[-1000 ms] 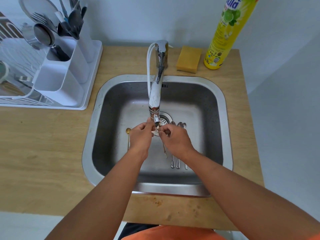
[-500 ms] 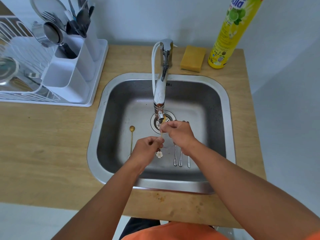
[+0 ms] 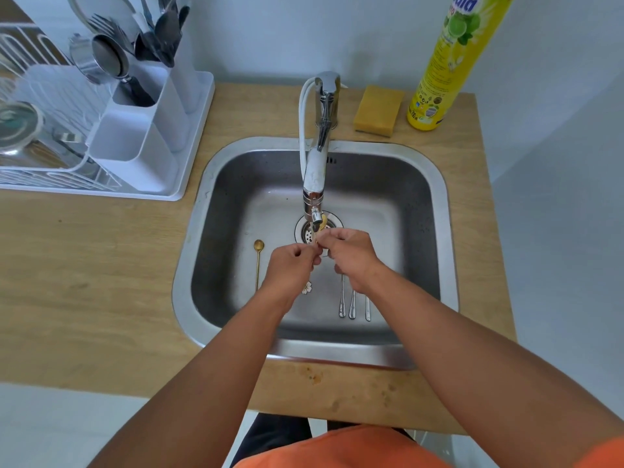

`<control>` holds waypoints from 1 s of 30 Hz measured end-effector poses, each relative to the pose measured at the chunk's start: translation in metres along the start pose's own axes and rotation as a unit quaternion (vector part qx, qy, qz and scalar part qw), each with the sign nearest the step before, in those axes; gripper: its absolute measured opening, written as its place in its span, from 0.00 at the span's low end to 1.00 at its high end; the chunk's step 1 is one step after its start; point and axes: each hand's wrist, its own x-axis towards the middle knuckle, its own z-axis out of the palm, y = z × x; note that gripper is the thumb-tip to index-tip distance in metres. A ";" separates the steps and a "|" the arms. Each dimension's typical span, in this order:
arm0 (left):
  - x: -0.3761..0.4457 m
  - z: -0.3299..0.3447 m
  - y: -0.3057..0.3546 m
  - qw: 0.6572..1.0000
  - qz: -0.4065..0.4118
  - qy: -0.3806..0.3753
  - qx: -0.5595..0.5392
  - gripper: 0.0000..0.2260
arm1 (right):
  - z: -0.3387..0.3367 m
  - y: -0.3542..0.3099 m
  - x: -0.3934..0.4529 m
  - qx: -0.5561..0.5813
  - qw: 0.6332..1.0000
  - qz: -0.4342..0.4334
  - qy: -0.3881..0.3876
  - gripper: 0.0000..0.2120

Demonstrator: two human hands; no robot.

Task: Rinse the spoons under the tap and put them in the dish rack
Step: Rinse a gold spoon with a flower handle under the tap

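Both hands hold one thin gold spoon under the tap spout (image 3: 315, 216). Its bowl (image 3: 323, 222) shows just beside the spout, and its white flower end (image 3: 306, 287) hangs below my left hand (image 3: 290, 266). My right hand (image 3: 351, 253) pinches the spoon near the bowl. A second gold spoon (image 3: 258, 261) lies on the sink floor at the left. Three silver spoons (image 3: 352, 304) lie side by side under my right wrist, their bowls hidden. The white dish rack (image 3: 111, 143) stands on the counter at the far left.
The steel sink (image 3: 435, 231) is set in a wooden counter. A yellow sponge (image 3: 378, 110) and a tall yellow dish-soap bottle (image 3: 449, 62) stand behind it at the right. The rack's cutlery holder (image 3: 162, 96) holds several utensils, and a metal lid lies further left.
My left hand has risen along the gold spoon's handle and now sits close beside my right hand. The spoon's bowl stays under the spout.
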 end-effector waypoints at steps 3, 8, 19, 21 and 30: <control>-0.002 -0.001 0.003 1.000 0.004 0.003 0.002 0.11 | -0.001 -0.007 0.010 0.012 1.000 0.009 0.021 0.03; -0.012 -0.010 -0.013 1.000 -0.024 0.000 0.009 0.10 | -0.001 -0.014 0.022 0.033 0.999 0.016 0.038 0.07; 0.002 -0.010 -0.004 0.993 -0.095 -0.017 -0.062 0.08 | 0.007 0.011 0.009 0.056 0.997 0.045 -0.010 0.05; 0.002 -0.012 -0.007 0.992 -0.107 -0.027 -0.066 0.09 | 0.004 0.010 0.010 0.063 0.997 0.048 -0.021 0.06; -0.002 -0.013 -0.006 0.996 -0.080 -0.020 -0.016 0.08 | -0.003 0.002 0.015 0.160 0.983 0.063 -0.064 0.06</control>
